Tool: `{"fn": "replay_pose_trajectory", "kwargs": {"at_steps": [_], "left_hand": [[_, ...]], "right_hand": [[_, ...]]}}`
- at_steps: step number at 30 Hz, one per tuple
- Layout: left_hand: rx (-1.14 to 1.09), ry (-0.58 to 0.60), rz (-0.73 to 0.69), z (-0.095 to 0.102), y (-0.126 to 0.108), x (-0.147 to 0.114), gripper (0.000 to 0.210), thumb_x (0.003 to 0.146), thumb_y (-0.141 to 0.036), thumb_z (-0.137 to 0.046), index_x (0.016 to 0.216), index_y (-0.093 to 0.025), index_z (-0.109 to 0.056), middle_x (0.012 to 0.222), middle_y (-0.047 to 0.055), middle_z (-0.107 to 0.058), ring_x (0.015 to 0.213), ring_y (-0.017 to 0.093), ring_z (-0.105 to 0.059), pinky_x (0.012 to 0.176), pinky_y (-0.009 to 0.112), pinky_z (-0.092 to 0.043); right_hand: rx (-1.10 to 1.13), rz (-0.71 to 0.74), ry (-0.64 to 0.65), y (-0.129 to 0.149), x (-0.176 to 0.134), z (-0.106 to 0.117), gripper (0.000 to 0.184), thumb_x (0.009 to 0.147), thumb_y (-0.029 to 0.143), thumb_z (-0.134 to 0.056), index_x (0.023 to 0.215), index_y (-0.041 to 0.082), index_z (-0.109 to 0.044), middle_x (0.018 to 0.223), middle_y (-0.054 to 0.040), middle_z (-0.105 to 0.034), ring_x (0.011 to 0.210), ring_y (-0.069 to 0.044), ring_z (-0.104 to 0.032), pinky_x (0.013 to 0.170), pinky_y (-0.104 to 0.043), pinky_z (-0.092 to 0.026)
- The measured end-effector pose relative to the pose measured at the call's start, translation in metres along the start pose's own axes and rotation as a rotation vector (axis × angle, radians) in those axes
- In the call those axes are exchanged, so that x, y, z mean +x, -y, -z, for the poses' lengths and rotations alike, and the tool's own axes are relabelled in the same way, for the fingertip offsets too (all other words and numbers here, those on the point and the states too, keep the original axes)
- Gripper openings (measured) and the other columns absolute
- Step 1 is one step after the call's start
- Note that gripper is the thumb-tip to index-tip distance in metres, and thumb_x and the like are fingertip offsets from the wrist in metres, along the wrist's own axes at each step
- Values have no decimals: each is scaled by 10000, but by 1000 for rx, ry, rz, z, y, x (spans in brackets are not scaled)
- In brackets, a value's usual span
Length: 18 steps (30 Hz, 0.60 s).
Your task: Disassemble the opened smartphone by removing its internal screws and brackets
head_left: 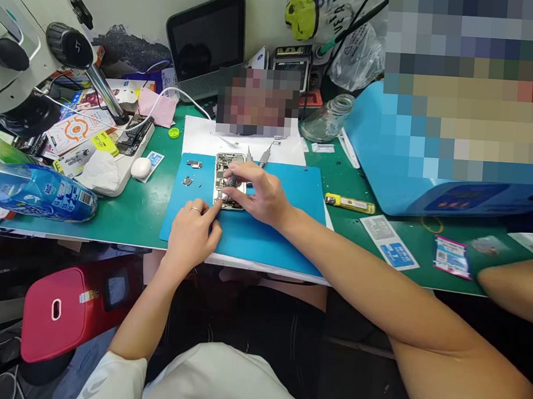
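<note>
An opened phone (pixel 228 202) lies on the blue mat (pixel 273 230), its inner parts exposed. My right hand (pixel 264 196) is closed on a small dark screwdriver (pixel 234 180), held upright over the phone between thumb and fingers; its tip is hard to make out. At the phone's lower left corner, the index fingertip of my left hand (pixel 195 231) touches the frame, with the thumb apart and the other fingers bent. Small phone parts (pixel 194 164) lie on the mat left of the phone. Behind the phone rest two slim pointed tools (pixel 264 156).
A microscope (pixel 72 46) and blue bottle (pixel 41 192) stand left. A glass jar (pixel 328 119), yellow cutter (pixel 350 203) and large blue case (pixel 398 189) are right. A tablet-like screen (pixel 208 39) leans at the back. Another person's arm (pixel 514 284) rests at the right edge.
</note>
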<state>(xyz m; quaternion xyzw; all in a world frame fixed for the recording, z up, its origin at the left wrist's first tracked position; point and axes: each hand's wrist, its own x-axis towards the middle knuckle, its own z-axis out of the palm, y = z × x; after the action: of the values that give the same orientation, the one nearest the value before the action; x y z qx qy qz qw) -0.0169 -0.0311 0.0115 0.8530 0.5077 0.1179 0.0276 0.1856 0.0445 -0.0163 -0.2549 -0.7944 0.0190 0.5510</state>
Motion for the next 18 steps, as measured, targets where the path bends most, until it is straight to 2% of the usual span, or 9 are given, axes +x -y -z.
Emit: {"fn": "replay_pose_trajectory", "kwargs": {"at_steps": [6,13,18], "left_hand": [[-16,-1,4,1,0,0,452,1048,-225,-512,1468,-195,-674,1046,98,-650,955,263,-599,822,380,-492],[-15,-8,2,0,0,0,452,1053,-228,-496,1470,-197,-668,1058,100,-651,953,263,-597,817,384,-499],[-13,-12,0,0,0,0,449,1051,-228,-499,1464,-200,-672,1049,100,-646,951,260,-599,807,375,-495]], "right_hand": [[-22,-13,18,2,-1,0,489,1052,210,-565,1515,320,-452,1145,-65,-752,1032,-202,-760,751,-323,-672],[-6,-31,-7,1,0,1,513,1029,281,-678,1497,331,-475,1079,-34,-751,831,-175,-717,691,-301,-647],[-2,-48,-4,3,0,2,497,1036,185,-551,1507,323,-468,1145,-64,-754,1004,-219,-755,777,-355,-681]]}}
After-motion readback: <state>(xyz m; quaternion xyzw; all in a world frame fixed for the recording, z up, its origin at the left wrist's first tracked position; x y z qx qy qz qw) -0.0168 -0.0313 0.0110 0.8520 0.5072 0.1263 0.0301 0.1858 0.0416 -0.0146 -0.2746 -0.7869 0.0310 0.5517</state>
